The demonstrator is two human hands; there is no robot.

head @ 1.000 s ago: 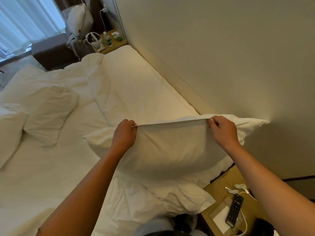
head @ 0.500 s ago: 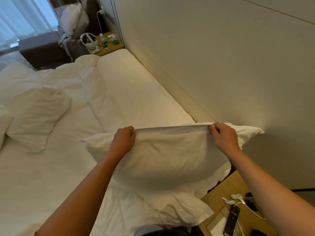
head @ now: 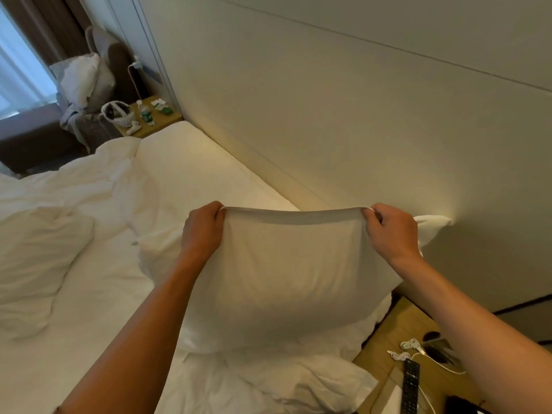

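Bed: rumpled white sheets, bedding bunched along near edge.

Pillow: you hold it upright over head end of bed, close to wall, lower edge seemingly resting on bunched bedding. White case, plump middle, top hem pulled taut in straight line, one corner poking out to right.

Step looks like settling pillow into case. Next move probably short shake down, then lay flat at head end; keep both corners level.

Left grip, right grip: each closed on one end of top hem, fingers curled over cloth.
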